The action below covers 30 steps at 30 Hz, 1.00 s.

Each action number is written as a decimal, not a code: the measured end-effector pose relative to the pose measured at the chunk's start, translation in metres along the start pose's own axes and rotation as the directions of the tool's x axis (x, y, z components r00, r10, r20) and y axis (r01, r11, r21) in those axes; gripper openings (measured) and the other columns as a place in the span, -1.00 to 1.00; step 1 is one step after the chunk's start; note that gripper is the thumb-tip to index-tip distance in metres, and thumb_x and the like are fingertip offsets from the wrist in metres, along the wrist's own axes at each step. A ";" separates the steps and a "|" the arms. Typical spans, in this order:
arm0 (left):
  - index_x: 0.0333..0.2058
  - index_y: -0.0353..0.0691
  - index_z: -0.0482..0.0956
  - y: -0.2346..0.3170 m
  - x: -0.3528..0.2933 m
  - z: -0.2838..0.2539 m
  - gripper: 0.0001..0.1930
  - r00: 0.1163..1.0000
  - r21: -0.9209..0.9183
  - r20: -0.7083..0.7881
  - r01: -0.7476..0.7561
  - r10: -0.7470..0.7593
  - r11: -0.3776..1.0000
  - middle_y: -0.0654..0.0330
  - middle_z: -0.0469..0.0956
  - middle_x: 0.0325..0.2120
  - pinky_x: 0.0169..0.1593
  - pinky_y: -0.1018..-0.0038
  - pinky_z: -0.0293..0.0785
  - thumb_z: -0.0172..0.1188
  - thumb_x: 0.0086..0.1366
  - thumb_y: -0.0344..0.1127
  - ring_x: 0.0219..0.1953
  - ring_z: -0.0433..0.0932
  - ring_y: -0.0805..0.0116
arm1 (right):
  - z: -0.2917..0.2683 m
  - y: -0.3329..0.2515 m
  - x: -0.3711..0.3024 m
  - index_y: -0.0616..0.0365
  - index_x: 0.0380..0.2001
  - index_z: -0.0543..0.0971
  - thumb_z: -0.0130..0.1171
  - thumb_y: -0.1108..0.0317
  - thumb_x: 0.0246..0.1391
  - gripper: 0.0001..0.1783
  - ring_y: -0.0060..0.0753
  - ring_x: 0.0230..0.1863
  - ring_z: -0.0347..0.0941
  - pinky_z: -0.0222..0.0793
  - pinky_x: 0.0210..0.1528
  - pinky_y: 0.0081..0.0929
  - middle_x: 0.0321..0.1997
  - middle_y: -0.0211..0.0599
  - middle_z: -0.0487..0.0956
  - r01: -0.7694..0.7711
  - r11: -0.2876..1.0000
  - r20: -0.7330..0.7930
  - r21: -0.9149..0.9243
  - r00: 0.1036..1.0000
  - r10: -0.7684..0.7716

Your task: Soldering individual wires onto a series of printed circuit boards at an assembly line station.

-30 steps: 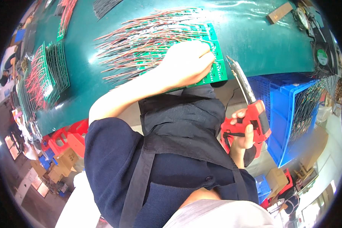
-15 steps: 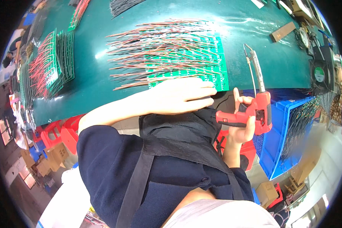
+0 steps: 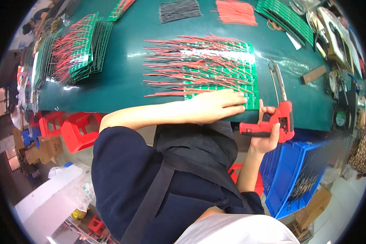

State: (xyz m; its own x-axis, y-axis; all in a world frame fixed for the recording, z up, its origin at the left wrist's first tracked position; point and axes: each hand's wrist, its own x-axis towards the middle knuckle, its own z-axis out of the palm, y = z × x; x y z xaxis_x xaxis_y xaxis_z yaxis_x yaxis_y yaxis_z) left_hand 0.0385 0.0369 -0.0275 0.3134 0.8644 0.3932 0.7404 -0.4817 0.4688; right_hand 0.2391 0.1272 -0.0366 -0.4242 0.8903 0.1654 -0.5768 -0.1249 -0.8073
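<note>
Two hands: the left hand (image 3: 217,106) lies over the near edge of a green circuit-board panel (image 3: 252,75); the right hand (image 3: 266,139) is just beside its near right corner.
Left fingers: stretched out, palm down, closed round nothing that shows.
Right fingers: curled round the grip of a red soldering gun (image 3: 287,122), one finger pointing away from the body.
Panel: flat on the tabletop (image 3: 124,91), under the left fingers and to the left of the right hand, so the left is nearer.
Wires (image 3: 183,75): long axis left to right, their ends overhanging the panel's left side.
Gun shaft (image 3: 279,79): beside the panel's right edge, roughly crosswise to the wires; tip height unclear.
Materials: smooth, glossy green tabletop; hard red plastic gun body with dull metal shaft; thin, flexible red and dark wires.
Shapes: rectangular panel, bristling wire rows, slender shaft.
</note>
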 end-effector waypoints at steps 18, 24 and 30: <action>-0.29 -0.19 0.52 -0.191 0.015 -0.118 -0.82 0.875 0.702 -0.220 0.448 -0.431 0.553 0.11 0.50 -0.32 -0.19 0.27 0.53 0.16 0.12 -0.30 -0.18 0.53 0.12 | -0.006 -0.027 -0.048 0.30 0.32 -0.05 0.04 0.11 0.09 -0.14 -0.20 -0.14 0.41 0.09 0.29 0.17 -0.16 -0.08 0.44 0.026 0.995 -0.040 -0.101 0.999 -0.030; -0.46 -0.22 0.48 -0.203 0.010 -0.118 -0.89 0.954 0.838 -0.167 0.271 -0.249 0.474 0.14 0.46 -0.46 -0.31 0.39 0.49 0.01 0.11 -0.35 -0.34 0.52 0.22 | 0.001 -0.029 -0.054 0.31 0.28 0.05 0.01 0.11 0.12 -0.22 -0.21 -0.12 0.37 0.11 0.28 0.13 -0.16 -0.09 0.41 0.052 0.995 0.032 -0.081 0.998 -0.049; -0.37 -0.24 0.42 -0.177 0.020 -0.142 -0.90 0.876 0.748 -0.151 0.405 -0.459 0.526 0.05 0.52 -0.45 -0.37 0.23 0.53 -0.05 0.22 -0.36 -0.37 0.59 0.10 | -0.004 -0.031 -0.058 0.26 0.33 -0.03 0.01 0.12 0.10 -0.17 -0.19 -0.13 0.39 0.16 0.25 0.13 -0.16 -0.05 0.43 0.035 0.993 0.065 -0.111 0.998 -0.028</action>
State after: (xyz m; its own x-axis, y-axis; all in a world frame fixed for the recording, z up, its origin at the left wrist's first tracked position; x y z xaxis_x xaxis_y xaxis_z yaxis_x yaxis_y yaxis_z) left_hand -0.1708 0.1185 0.0102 -0.1551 0.9560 0.2489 0.9611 0.2044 -0.1860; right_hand 0.2845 0.0818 -0.0235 -0.4524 0.8632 0.2241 -0.5105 -0.0446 -0.8587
